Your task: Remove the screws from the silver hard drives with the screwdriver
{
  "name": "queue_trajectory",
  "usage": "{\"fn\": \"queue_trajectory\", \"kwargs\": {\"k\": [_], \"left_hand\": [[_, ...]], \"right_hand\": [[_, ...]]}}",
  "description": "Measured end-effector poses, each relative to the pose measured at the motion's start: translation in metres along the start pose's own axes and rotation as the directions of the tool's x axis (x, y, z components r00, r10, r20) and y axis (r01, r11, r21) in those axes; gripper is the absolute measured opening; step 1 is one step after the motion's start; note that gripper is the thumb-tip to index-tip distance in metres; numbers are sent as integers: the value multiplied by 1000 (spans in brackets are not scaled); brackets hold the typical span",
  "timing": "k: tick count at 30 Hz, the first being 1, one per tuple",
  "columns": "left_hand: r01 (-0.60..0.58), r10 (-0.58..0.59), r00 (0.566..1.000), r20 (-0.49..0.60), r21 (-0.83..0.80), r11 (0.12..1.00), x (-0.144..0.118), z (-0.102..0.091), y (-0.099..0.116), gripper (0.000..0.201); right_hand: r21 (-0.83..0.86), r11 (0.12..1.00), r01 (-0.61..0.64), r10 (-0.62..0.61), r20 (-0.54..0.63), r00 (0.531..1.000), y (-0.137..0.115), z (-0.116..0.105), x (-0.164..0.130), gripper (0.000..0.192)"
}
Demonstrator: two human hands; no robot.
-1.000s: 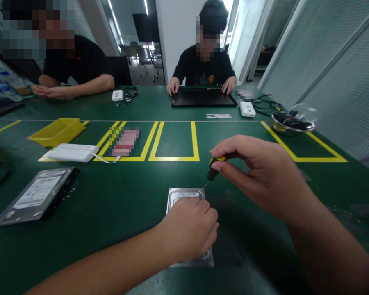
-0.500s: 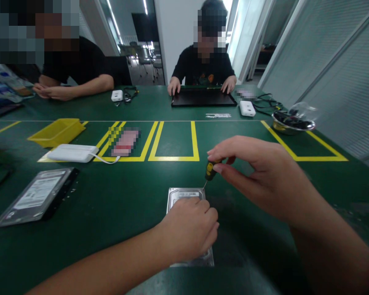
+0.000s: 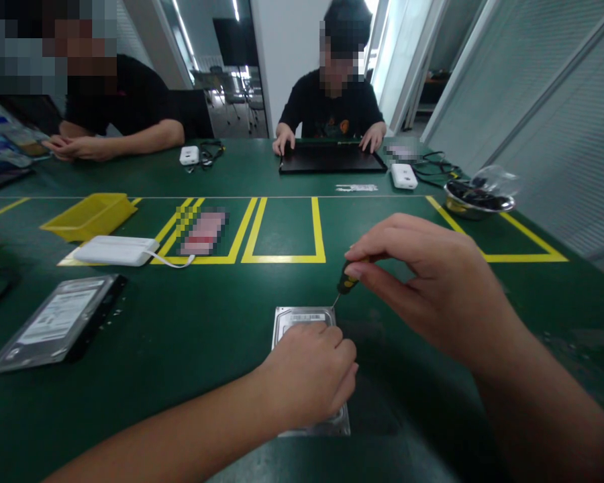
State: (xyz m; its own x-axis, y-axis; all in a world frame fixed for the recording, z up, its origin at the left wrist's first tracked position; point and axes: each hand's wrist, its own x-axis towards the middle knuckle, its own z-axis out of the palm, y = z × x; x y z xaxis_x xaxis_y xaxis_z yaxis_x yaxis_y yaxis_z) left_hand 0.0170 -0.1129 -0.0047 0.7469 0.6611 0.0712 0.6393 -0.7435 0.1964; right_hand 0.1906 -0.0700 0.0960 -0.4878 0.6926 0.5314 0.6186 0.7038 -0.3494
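A silver hard drive (image 3: 307,315) lies flat on the green table in front of me. My left hand (image 3: 312,376) is closed over its middle and right edge, hiding most of its face. In my right hand (image 3: 417,282), thumb and fingers pinch the dark handle of a small screwdriver (image 3: 347,278) with yellow marks. The screwdriver leans to the right, its thin shaft reaching down to the drive's far right corner. A second hard drive (image 3: 63,318), with a white label, rests at the left, several small screws (image 3: 111,314) beside it.
A yellow bin (image 3: 90,215), a white power bank (image 3: 115,250) and a blurred pink phone (image 3: 205,231) lie beyond the left drive. At the far right stands a metal bowl (image 3: 478,204). Two people sit across; one touches a black panel (image 3: 332,159).
My right hand and the screwdriver handle have shifted slightly right, with the shaft still at the drive's corner. The left hand stays on the drive. The view has moved a little.
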Motion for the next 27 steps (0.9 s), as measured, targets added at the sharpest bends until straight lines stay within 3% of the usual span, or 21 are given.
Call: {"fn": "queue_trajectory", "kwargs": {"k": [27], "left_hand": [[-4, 3, 1000, -21, -8, 1000, 0, 0, 0, 16]], "right_hand": [[28, 999, -24, 23, 30, 999, -4, -1, 0, 9]]}}
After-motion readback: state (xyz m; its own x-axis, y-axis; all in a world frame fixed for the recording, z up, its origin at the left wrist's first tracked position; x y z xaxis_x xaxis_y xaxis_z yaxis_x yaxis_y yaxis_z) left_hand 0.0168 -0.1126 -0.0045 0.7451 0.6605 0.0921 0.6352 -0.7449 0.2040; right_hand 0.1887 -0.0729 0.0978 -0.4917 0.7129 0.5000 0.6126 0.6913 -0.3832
